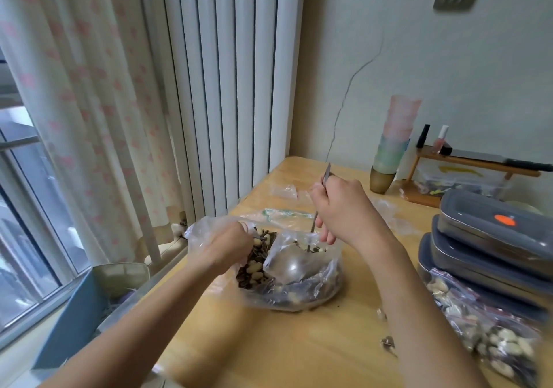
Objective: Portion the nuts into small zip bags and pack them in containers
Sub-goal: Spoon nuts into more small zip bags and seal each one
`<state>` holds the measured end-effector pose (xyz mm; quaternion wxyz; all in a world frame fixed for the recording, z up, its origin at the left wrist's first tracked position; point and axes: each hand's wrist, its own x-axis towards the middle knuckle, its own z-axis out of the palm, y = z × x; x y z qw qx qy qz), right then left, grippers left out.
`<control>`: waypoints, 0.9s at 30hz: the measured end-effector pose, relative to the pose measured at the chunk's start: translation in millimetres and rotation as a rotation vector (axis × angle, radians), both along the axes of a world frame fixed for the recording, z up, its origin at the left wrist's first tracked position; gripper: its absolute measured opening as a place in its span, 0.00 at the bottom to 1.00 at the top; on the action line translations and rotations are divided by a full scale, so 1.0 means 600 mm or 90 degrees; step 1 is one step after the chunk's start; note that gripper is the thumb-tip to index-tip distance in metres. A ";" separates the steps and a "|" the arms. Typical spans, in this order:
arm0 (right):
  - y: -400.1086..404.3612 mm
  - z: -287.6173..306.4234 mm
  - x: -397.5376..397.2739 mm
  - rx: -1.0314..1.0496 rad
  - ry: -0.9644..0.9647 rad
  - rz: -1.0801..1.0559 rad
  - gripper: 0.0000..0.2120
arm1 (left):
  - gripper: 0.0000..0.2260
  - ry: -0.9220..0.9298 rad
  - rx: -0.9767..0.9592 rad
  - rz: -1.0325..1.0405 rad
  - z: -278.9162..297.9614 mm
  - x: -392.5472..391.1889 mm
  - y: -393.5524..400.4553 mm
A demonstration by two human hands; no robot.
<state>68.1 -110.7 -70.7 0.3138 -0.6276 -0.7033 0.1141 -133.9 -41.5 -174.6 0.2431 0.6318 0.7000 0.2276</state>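
Note:
A large clear plastic bag (pixel 302 286) of mixed peanuts and dark seeds (pixel 254 265) lies on the wooden table (pixel 284 351). My left hand (pixel 227 245) grips the bag's left rim and holds it open. My right hand (pixel 344 211) is curled round the handle of a metal spoon (pixel 317 208), whose bowl dips into the bag among the nuts. Filled small zip bags (pixel 490 334) of nuts lie at the right front. Empty zip bags (pixel 284 212) lie flat behind the big bag. Grey lidded containers (pixel 490 238) are stacked at the right.
A stack of pastel cups (pixel 392 148) stands at the back, beside a small wooden shelf (pixel 466 163) with bottles. A few loose nuts (pixel 387 342) lie on the table near my right forearm. A blue bin (pixel 77 316) sits left, below the table edge, by the curtain.

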 end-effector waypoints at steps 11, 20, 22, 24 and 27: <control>0.030 -0.028 0.059 -0.188 0.369 -0.074 0.15 | 0.11 -0.498 -0.146 -0.115 0.046 0.034 -0.014; 0.042 -0.050 0.085 -0.269 0.520 -0.068 0.14 | 0.12 -0.015 0.182 0.006 0.038 0.026 -0.025; 0.043 -0.047 0.085 -0.253 0.505 -0.068 0.15 | 0.11 -0.027 0.218 -0.031 0.039 0.029 -0.045; 0.043 -0.043 0.086 -0.235 0.491 -0.072 0.16 | 0.12 0.079 0.140 -0.164 0.058 0.023 -0.047; 0.040 -0.037 0.092 -0.205 0.484 -0.088 0.16 | 0.08 -0.017 0.042 -0.195 0.069 0.022 -0.042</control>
